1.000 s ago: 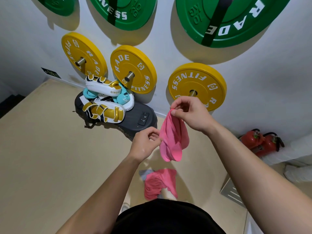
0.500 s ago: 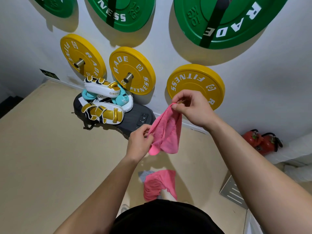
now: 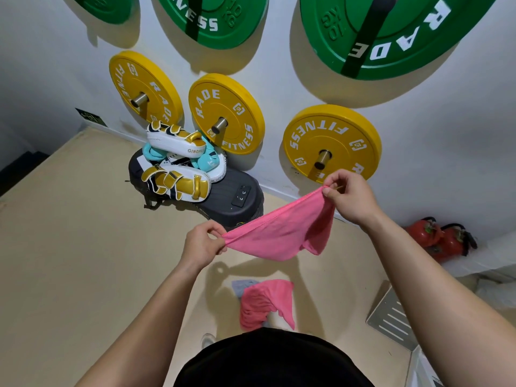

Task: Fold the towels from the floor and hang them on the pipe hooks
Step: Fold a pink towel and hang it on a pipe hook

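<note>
A pink towel hangs stretched in the air between my two hands, sagging in the middle. My left hand pinches its left corner, lower down. My right hand pinches the right corner higher up, just below a yellow weight plate whose metal peg sticks out of the wall. On the floor below lies a second crumpled pink towel, partly over a grey-blue towel.
Two more yellow plates on pegs and green plates hang on the white wall. Boxing pads sit piled on a dark platform by the wall. Red fire extinguishers lie at right, a metal grille near my right arm.
My hands have drawn apart, the left moving left and down, the right staying high. The bunched pink towel has spread out into a taut span between them.
</note>
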Demonstrator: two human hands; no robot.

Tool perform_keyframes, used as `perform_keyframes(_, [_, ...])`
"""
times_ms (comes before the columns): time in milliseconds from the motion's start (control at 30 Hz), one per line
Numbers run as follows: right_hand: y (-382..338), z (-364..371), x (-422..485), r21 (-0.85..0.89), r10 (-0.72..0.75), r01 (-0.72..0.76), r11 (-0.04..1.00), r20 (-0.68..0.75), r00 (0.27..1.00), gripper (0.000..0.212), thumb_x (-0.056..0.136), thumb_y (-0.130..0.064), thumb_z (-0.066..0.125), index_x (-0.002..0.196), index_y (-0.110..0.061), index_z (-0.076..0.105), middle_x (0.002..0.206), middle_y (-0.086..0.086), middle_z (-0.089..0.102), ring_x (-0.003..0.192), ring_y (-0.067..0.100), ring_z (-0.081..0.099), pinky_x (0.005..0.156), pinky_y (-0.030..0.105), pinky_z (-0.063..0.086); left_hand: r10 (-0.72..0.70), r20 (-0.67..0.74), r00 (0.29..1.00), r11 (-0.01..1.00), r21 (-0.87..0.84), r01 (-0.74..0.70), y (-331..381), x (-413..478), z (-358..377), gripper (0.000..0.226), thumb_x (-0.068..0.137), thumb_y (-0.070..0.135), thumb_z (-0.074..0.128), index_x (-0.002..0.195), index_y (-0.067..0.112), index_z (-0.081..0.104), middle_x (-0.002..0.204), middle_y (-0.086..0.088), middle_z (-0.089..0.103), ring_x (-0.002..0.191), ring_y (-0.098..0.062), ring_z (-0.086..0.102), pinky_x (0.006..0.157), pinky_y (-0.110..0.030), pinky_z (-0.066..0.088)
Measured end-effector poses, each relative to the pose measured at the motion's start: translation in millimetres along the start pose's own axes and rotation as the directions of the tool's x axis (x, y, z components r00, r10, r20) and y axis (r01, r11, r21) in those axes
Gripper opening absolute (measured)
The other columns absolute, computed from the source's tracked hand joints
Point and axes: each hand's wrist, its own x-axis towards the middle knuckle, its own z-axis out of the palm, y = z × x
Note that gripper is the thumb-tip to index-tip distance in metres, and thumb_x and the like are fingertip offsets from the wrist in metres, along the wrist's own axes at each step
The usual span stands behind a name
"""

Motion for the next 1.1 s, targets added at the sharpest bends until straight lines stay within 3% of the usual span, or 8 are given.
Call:
perform_keyframes(67, [15, 2, -2, -0.026, 0.076, -0.077, 0.997, -0.016, 0.997, 0.016, 0.089, -0.002, 0.065, 0.082, -0.016, 0.061, 0.072, -0.001, 0.055, 0.064, 0.012, 0.05, 0.064, 0.027, 0.041, -0.013, -0.028, 1.0, 0.997, -0.075, 0.011, 5, 3, -5, 0.023, 0.077, -0.01, 0.069, 0.077, 0.013, 0.07, 0.08, -0.011, 0.068, 0.061, -0.028, 0.069, 0.067, -0.042, 0.062])
perform_keyframes(233, [31, 4, -5, 0.014, 0.158, -0.157, 0.987, -0.008, 0.987, 0.009, 0.095, -0.009, 0.059, 0.088, -0.016, 0.057, 0.076, 0.0, 0.052, 0.069, 0.016, 0.048, 0.066, 0.034, 0.04, -0.001, -0.09, 0.996, 1.0, -0.009, 0.0, 17, 11, -12, 0.016, 0.078, 0.008, 0.072, 0.079, 0.023, 0.076, 0.076, 0.003, 0.072, 0.073, -0.015, 0.065, 0.067, -0.028, 0.051])
perform_keyframes(400, [29, 0, -5, 0.054, 0.164, -0.162, 0.985, -0.024, 0.986, 0.008, 0.099, -0.012, 0.052, 0.093, -0.017, 0.052, 0.077, 0.0, 0.048, 0.07, 0.016, 0.044, 0.063, 0.034, 0.037, 0.107, -0.014, 0.994, 0.989, 0.101, -0.105, 29, 11, -11, 0.015, 0.074, 0.015, 0.078, 0.086, 0.022, 0.072, 0.069, 0.008, 0.065, 0.063, -0.006, 0.057, 0.059, -0.013, 0.042])
perform_keyframes(567, [30, -5, -6, 0.156, 0.109, -0.123, 0.98, 0.098, 0.989, 0.007, 0.099, -0.01, 0.053, 0.094, -0.014, 0.053, 0.072, 0.005, 0.04, 0.071, 0.021, 0.039, 0.069, 0.035, 0.034, 0.211, 0.048, 0.976, 0.902, 0.376, -0.213, 33, 20, -14, 0.016, 0.075, 0.021, 0.08, 0.082, 0.023, 0.066, 0.077, 0.008, 0.065, 0.076, -0.018, 0.062, 0.068, -0.032, 0.05])
perform_keyframes(633, [37, -8, -5, 0.217, 0.102, -0.131, 0.967, 0.14, 0.985, 0.007, 0.099, -0.009, 0.053, 0.094, -0.013, 0.054, 0.07, 0.006, 0.036, 0.073, 0.022, 0.037, 0.073, 0.036, 0.035, 0.254, -0.011, 0.967, 0.904, 0.36, -0.233, 40, 22, -18, 0.01, 0.082, 0.019, 0.071, 0.078, 0.024, 0.064, 0.076, 0.008, 0.065, 0.077, -0.018, 0.062, 0.068, -0.033, 0.05])
perform_keyframes(800, [69, -1, -9, 0.129, 0.276, -0.269, 0.954, -0.038, 0.96, 0.009, 0.097, -0.009, 0.053, 0.091, -0.016, 0.053, 0.076, 0.002, 0.052, 0.078, 0.023, 0.051, 0.074, 0.042, 0.044, 0.443, -0.031, 0.896, 0.88, 0.205, -0.428, 67, 14, -24, 0.003, 0.093, 0.021, 0.062, 0.094, 0.019, 0.064, 0.093, 0.01, 0.064, 0.084, -0.007, 0.056, 0.071, -0.024, 0.041])
perform_keyframes(900, [73, 10, -15, 0.145, 0.293, -0.283, 0.948, -0.055, 0.955, 0.013, 0.098, -0.011, 0.052, 0.089, -0.02, 0.05, 0.08, 0.001, 0.052, 0.076, 0.02, 0.049, 0.069, 0.036, 0.039, 0.425, -0.06, 0.903, 0.899, 0.147, -0.413, 72, 10, -20, 0.003, 0.096, 0.022, 0.059, 0.096, 0.019, 0.06, 0.088, 0.011, 0.062, 0.078, -0.002, 0.053, 0.064, -0.021, 0.036])
perform_keyframes(1100, [64, 12, -24, 0.156, 0.177, -0.156, 0.975, -0.128, 0.976, 0.013, 0.098, -0.019, 0.05, 0.089, -0.028, 0.049, 0.072, -0.006, 0.048, 0.071, 0.018, 0.049, 0.072, 0.042, 0.047, 0.388, -0.225, 0.894, 0.921, 0.142, -0.363, 56, 14, -22, 0.005, 0.096, 0.02, 0.061, 0.099, 0.016, 0.062, 0.089, 0.004, 0.066, 0.083, -0.019, 0.059, 0.072, -0.03, 0.039])
